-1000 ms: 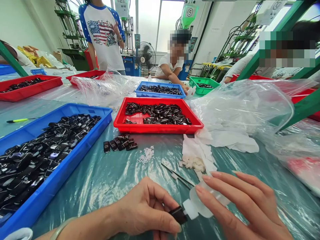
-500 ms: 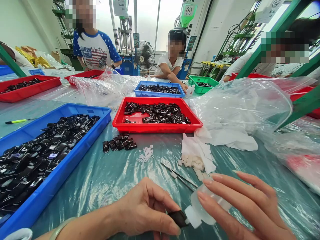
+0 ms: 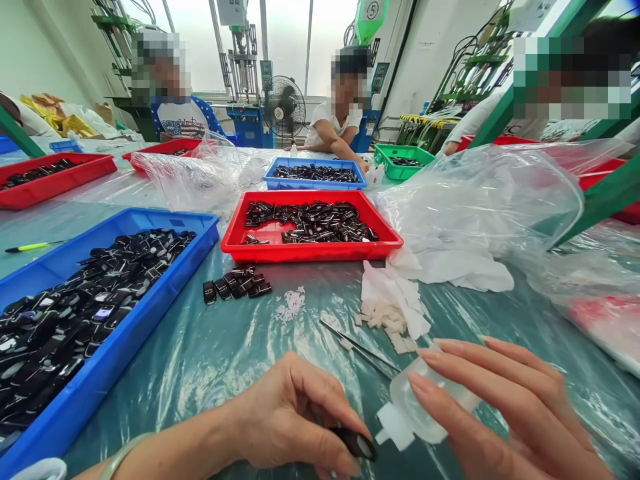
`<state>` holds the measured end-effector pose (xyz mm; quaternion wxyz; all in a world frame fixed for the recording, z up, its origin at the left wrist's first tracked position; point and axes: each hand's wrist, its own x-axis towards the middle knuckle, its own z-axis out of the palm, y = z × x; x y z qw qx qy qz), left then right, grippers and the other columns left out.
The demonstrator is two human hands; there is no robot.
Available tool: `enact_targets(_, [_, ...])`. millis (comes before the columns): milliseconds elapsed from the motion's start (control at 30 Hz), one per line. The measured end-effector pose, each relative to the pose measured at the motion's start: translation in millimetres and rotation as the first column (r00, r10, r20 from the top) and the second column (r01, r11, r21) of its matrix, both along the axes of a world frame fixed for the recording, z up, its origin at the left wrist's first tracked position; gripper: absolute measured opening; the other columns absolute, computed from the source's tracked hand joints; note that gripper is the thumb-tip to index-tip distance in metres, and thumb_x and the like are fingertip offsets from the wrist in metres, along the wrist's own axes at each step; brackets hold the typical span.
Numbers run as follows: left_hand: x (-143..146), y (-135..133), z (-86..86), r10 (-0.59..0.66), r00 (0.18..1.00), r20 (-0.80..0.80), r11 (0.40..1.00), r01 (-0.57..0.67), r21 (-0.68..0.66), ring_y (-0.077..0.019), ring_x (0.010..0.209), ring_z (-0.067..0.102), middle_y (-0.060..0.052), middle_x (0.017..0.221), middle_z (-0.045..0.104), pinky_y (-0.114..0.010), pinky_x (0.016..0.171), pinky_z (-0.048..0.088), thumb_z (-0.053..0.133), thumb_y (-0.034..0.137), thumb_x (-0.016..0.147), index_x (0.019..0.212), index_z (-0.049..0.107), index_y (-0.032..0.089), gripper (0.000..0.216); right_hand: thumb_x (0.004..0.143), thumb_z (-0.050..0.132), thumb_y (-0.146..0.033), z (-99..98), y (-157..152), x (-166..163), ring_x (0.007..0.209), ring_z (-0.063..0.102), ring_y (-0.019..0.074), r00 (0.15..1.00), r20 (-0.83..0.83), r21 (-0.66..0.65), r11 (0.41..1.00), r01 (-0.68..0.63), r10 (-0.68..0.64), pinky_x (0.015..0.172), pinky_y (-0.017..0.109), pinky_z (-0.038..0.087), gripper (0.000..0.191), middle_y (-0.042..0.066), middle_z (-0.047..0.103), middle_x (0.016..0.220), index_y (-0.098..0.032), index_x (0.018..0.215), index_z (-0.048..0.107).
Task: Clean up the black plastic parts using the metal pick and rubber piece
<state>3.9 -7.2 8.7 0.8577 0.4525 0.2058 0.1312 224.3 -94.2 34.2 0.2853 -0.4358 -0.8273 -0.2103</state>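
Note:
Between thumb and fingers, my left hand point(image 3: 287, 417) pinches a small black plastic piece point(image 3: 358, 444) with a pale oval on its end. My right hand point(image 3: 515, 400) is closed around a translucent squeeze bottle point(image 3: 423, 408), tilted with its white cap point(image 3: 397, 427) toward the black piece. A small gap separates cap and piece. Metal tweezers point(image 3: 363, 350) lie just beyond the bottle. Behind them, small cream-coloured pads point(image 3: 390, 319) rest by a crumpled white cloth point(image 3: 403, 293). Several similar black pieces point(image 3: 235, 285) lie grouped on the table.
A blue tray point(image 3: 150, 293) heaped with black pieces stands at left, and a red tray point(image 3: 310, 252) of them ahead. White scraps point(image 3: 291, 305) lie in the middle. Clear plastic bags point(image 3: 475, 200) spread at right, beside a green post point(image 3: 595, 200). Co-workers sit across the table.
My right hand has drawn the bottle slightly right, so its cap has come away from the black piece. The piece has turned, showing its pale oval. A co-worker at back left has bent lower.

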Motion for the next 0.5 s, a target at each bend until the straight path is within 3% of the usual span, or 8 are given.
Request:
enact_targets(167, [2, 0, 2.0, 0.006, 1.000, 0.008, 1.000, -0.006, -0.009, -0.0074, 0.051, 0.059, -0.003, 0.070, 0.061, -0.015, 0.048, 0.050, 0.076, 0.007, 0.057, 0.078, 0.075, 0.018, 0.023, 0.074, 0.055, 0.002, -0.3, 0, -9, 0.102, 0.055, 0.0249, 0.999, -0.029, 0.035, 0.998, 0.045, -0.044, 0.090, 0.051, 0.038, 0.040, 0.006, 0.062, 0.104, -0.025, 0.102, 0.063])
enact_targets(500, [-2, -1, 2.6, -0.025, 0.995, -0.099, 0.997, 0.017, -0.074, -0.0097, 0.049, 0.061, -0.002, 0.061, 0.061, -0.015, 0.045, 0.049, 0.075, 0.016, 0.061, 0.077, 0.073, 0.012, 0.016, 0.086, 0.050, -0.008, 0.0, 0, -15, 0.091, 0.063, 0.0208, 0.993, 0.059, 0.100, 0.990, 0.095, -0.101, 0.091, 0.048, 0.036, 0.028, 0.003, 0.072, 0.087, -0.027, 0.101, 0.063])
